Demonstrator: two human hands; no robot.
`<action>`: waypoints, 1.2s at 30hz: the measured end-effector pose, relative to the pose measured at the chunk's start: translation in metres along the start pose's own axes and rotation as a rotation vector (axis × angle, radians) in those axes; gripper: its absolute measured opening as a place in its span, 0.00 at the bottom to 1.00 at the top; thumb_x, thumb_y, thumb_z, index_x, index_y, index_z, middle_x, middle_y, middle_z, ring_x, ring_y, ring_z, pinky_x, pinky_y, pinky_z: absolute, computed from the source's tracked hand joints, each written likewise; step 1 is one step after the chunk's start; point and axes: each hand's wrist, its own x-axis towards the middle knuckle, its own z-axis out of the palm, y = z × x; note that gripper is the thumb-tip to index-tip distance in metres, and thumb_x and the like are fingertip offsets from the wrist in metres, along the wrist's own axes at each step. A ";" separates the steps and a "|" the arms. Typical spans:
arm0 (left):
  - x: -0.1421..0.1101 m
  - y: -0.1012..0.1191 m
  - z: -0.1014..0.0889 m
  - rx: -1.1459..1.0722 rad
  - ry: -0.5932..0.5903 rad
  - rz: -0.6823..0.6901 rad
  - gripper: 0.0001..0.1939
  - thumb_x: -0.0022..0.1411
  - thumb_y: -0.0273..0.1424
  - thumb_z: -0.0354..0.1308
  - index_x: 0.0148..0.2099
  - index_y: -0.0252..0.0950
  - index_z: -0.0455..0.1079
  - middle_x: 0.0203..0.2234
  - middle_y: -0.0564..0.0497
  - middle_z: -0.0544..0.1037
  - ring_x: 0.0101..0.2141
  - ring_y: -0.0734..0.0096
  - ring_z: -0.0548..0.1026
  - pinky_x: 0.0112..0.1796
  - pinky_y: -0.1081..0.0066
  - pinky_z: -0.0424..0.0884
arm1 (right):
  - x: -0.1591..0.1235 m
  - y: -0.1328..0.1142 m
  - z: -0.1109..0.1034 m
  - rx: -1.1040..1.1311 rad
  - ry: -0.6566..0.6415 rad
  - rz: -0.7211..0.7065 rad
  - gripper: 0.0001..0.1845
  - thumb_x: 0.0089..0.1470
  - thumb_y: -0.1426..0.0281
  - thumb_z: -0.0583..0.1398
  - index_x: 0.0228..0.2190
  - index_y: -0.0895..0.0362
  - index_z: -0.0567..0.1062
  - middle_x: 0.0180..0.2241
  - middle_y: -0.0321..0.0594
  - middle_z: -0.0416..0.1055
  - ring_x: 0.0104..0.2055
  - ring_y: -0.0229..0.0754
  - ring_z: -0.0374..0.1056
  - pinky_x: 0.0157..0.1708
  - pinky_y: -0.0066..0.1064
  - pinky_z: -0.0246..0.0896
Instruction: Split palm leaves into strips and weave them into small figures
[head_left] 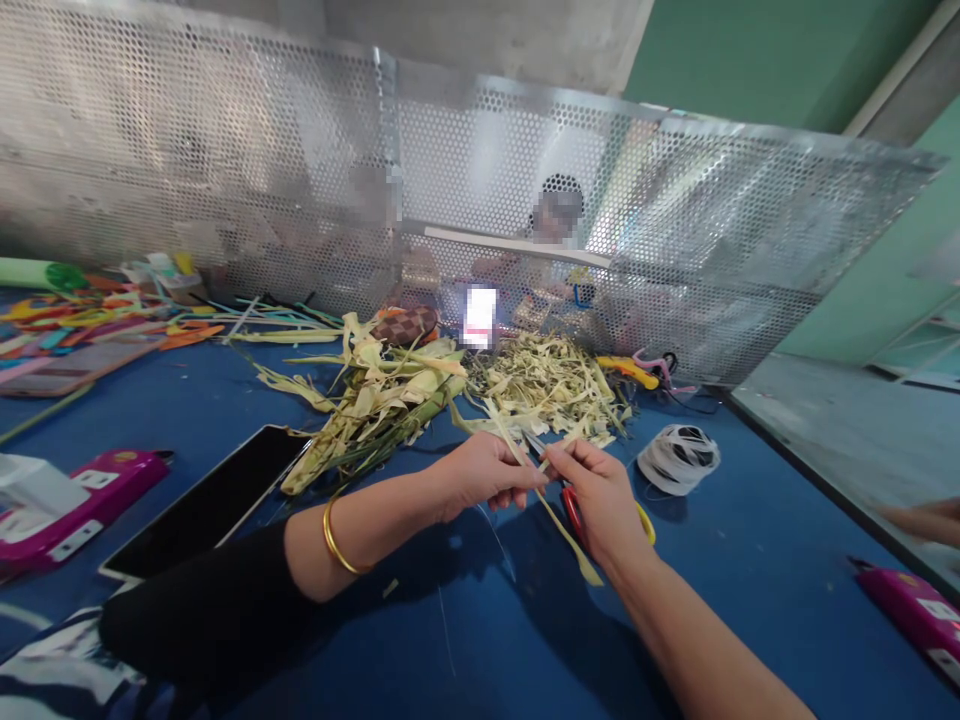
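My left hand (491, 470) pinches a long pale strip of dried corn husk (568, 545), whose lower end hangs toward the blue table. Close against it, my right hand (606, 495) grips scissors (573, 515) with red and yellow handles. Their blades point up and left, near the husk; the palm hides part of the handles. Whether my right fingertips also touch the husk I cannot make out. Just beyond both hands lies a heap of shredded husk pieces (544, 385). A bundle of larger corn husks (397, 395) lies to its left.
A white spool of thread (679, 460) stands to the right. On the left are a dark tablet (214, 495), a magenta power strip (97, 500) and colourful strips (105, 315). A perforated metal screen (300, 170) runs along the back, with a person (555, 225) behind it. Another person's hand (926, 522) shows far right.
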 end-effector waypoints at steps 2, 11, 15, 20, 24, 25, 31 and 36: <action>0.000 0.000 0.000 0.006 -0.002 -0.003 0.10 0.52 0.34 0.60 0.26 0.31 0.73 0.13 0.56 0.69 0.15 0.82 0.63 0.19 0.78 0.57 | -0.001 -0.004 0.000 -0.061 0.029 -0.026 0.15 0.43 0.59 0.63 0.18 0.56 0.71 0.18 0.33 0.65 0.26 0.38 0.59 0.31 0.31 0.54; 0.000 -0.003 0.004 -0.022 0.010 -0.018 0.11 0.51 0.35 0.61 0.25 0.31 0.72 0.15 0.54 0.71 0.15 0.81 0.64 0.20 0.77 0.60 | 0.003 -0.014 -0.004 -0.259 0.018 -0.073 0.17 0.45 0.57 0.61 0.16 0.56 0.69 0.17 0.34 0.65 0.25 0.38 0.59 0.30 0.30 0.54; 0.001 0.001 0.002 -0.087 0.098 -0.021 0.14 0.52 0.38 0.60 0.24 0.31 0.71 0.16 0.53 0.72 0.16 0.80 0.65 0.20 0.77 0.60 | 0.006 -0.012 -0.006 -0.206 -0.044 0.010 0.19 0.46 0.53 0.59 0.20 0.57 0.72 0.20 0.36 0.67 0.27 0.40 0.62 0.32 0.32 0.57; 0.005 0.003 -0.004 -0.251 0.157 -0.002 0.19 0.56 0.43 0.55 0.25 0.31 0.71 0.18 0.51 0.73 0.17 0.79 0.65 0.19 0.77 0.59 | 0.003 -0.019 -0.010 -0.393 -0.247 0.016 0.23 0.52 0.52 0.55 0.19 0.57 0.70 0.20 0.37 0.69 0.26 0.39 0.64 0.30 0.30 0.57; 0.006 0.000 -0.006 -0.219 0.207 0.005 0.13 0.51 0.38 0.61 0.25 0.31 0.71 0.18 0.52 0.72 0.17 0.81 0.64 0.19 0.78 0.58 | 0.001 -0.021 -0.013 -0.588 -0.320 -0.097 0.20 0.53 0.59 0.56 0.16 0.56 0.66 0.15 0.32 0.65 0.21 0.36 0.60 0.27 0.28 0.54; 0.006 0.000 -0.006 -0.186 0.225 0.010 0.12 0.50 0.36 0.61 0.24 0.31 0.71 0.17 0.53 0.72 0.18 0.81 0.64 0.19 0.78 0.58 | 0.001 -0.020 -0.013 -0.615 -0.327 -0.119 0.20 0.54 0.59 0.56 0.16 0.56 0.66 0.15 0.32 0.65 0.21 0.36 0.60 0.27 0.28 0.53; 0.005 -0.001 -0.002 -0.092 0.275 0.045 0.09 0.54 0.34 0.59 0.29 0.31 0.73 0.22 0.51 0.76 0.20 0.79 0.69 0.21 0.78 0.61 | 0.006 -0.016 -0.014 -0.662 -0.207 -0.188 0.16 0.54 0.57 0.56 0.26 0.55 0.76 0.28 0.38 0.73 0.32 0.43 0.66 0.35 0.32 0.56; 0.000 -0.001 0.005 -0.061 0.099 0.054 0.09 0.53 0.33 0.59 0.34 0.32 0.74 0.25 0.50 0.79 0.22 0.75 0.73 0.24 0.76 0.64 | 0.004 -0.017 -0.010 -0.452 -0.112 -0.098 0.14 0.48 0.58 0.60 0.24 0.56 0.75 0.25 0.38 0.73 0.31 0.42 0.64 0.33 0.32 0.56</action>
